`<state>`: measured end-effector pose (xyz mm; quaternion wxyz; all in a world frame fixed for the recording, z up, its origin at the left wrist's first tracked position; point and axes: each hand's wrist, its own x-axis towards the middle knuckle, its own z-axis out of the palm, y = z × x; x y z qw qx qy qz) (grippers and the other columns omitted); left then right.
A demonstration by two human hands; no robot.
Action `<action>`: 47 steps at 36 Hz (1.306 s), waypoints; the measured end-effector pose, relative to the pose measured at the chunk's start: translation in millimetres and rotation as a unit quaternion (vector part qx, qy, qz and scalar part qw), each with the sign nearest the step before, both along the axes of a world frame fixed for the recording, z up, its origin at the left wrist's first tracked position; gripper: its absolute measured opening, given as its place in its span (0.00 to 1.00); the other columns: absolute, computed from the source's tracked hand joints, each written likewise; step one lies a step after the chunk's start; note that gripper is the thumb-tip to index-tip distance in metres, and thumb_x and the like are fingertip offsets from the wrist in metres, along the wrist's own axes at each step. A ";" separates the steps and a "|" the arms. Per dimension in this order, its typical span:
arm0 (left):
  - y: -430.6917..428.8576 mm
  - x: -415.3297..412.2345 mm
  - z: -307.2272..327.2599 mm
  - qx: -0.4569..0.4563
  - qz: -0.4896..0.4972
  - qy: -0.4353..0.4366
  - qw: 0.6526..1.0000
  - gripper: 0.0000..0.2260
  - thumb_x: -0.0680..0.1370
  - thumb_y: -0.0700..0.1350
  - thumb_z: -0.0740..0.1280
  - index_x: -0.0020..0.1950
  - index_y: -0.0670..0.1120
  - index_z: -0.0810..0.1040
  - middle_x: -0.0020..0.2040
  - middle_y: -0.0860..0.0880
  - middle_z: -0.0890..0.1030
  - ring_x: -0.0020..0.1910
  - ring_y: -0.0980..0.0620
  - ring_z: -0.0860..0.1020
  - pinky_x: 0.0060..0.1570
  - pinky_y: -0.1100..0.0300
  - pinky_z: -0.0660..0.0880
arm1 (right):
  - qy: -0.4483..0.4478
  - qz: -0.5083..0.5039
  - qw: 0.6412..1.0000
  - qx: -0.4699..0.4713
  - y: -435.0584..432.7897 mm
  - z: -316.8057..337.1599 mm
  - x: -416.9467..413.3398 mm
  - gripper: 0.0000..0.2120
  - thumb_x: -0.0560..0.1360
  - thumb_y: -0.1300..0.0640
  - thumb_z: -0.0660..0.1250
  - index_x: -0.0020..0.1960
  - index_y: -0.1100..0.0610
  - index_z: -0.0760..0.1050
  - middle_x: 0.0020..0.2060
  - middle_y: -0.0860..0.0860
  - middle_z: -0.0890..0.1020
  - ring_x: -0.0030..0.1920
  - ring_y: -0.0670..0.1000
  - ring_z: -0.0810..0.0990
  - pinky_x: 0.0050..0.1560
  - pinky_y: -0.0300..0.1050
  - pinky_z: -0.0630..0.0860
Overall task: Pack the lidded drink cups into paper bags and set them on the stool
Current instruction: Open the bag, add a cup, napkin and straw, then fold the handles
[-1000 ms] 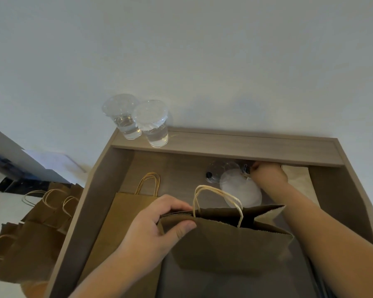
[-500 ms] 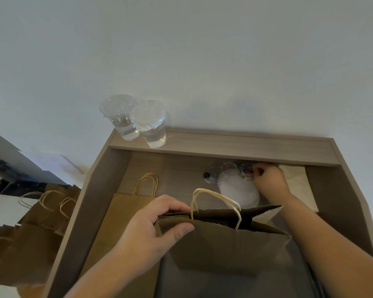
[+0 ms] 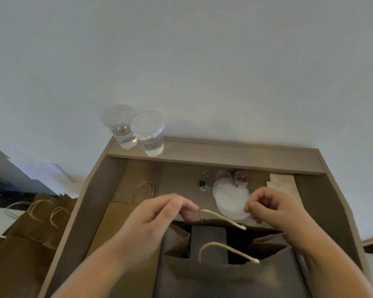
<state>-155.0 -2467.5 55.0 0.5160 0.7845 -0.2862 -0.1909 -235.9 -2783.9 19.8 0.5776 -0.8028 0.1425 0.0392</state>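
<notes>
at the far left, beside the desk, a row of brown paper bags (image 3: 30,229) stands upright with handles up; what it stands on is out of view. at the left end of the desk's raised back ledge (image 3: 224,153), two clear lidded cups (image 3: 148,134) stand upright and touching, each part filled with clear liquid. a flat bag (image 3: 121,233) lies on the desk below them, handles toward the ledge.

the left hand (image 3: 157,216) hovers at the far rim of the open paper bag (image 3: 224,274). its fingers are bent and blurred, and i cannot tell whether they grip anything. the bag stands in the middle, mouth up and spread, and no cup shows inside it. beyond it lie a white round stack (image 3: 230,198), perhaps lids, and a small round thing with coloured print (image 3: 240,177). the right hand (image 3: 271,206) pinches a small tan piece (image 3: 248,207) between thumb and forefinger, the other fingers curled. folded napkins (image 3: 281,183) lie at the right.

as i judge it, the coming move turns on this: the cups lie up and left of both hands, past the bag's far rim and a step higher. their long axis is vertical, in line with the bag's mouth. the left hand is nearer, and the right is occupied.

no brand or label can be read. the print on the round thing is too blurred, and the bags and cups look plain.
</notes>
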 end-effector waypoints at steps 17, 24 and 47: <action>-64.8 25.2 35.1 -0.031 -0.093 -0.046 0.994 0.01 0.77 0.52 0.78 0.48 0.58 0.88 0.41 0.57 0.87 0.39 0.65 0.81 0.41 0.73 0.74 | -0.071 -0.021 0.997 -0.011 58.8 85.7 -7.3 0.04 0.79 0.56 0.75 0.45 0.49 0.85 0.38 0.49 0.88 0.39 0.48 0.83 0.52 0.54 0.79; -60.4 22.2 28.9 0.008 -0.084 -0.079 0.993 0.02 0.79 0.51 0.74 0.47 0.58 0.84 0.41 0.55 0.86 0.35 0.65 0.77 0.39 0.72 0.73 | -0.085 -0.011 0.995 -0.041 68.2 83.2 -14.6 0.04 0.81 0.52 0.73 0.51 0.42 0.83 0.45 0.47 0.90 0.50 0.60 0.86 0.59 0.65 0.81; -61.1 15.1 33.5 0.015 -0.055 -0.025 0.998 0.05 0.80 0.54 0.74 0.45 0.57 0.86 0.41 0.58 0.88 0.43 0.58 0.86 0.50 0.59 0.81 | -0.171 0.008 0.954 -0.244 82.6 78.3 -19.1 0.11 0.79 0.56 0.74 0.50 0.39 0.81 0.43 0.40 0.85 0.46 0.44 0.79 0.44 0.30 0.73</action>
